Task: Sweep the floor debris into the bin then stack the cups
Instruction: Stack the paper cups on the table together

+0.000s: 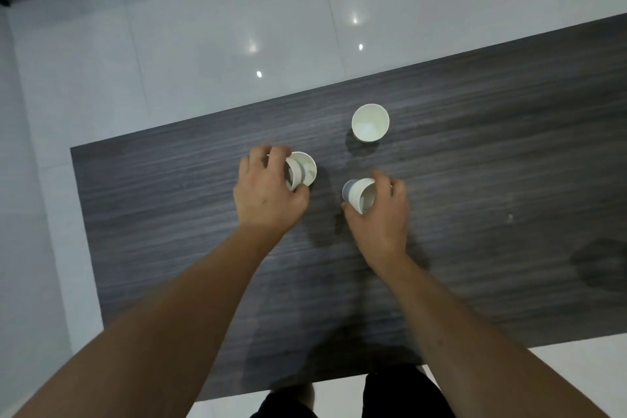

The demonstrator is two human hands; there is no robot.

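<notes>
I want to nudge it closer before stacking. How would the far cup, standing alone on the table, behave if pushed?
The far cup looks like thin paper and empty, so probably very light. It stands upright on a smooth table, so a low push should slide it; a push near the rim might tip it.

Bare forearms, no sleeves, dark trousers (403,394), two bare hands

Only the upright paper cup (370,122) stands beyond my hands; the counter (492,153) lies open all around it.
</notes>
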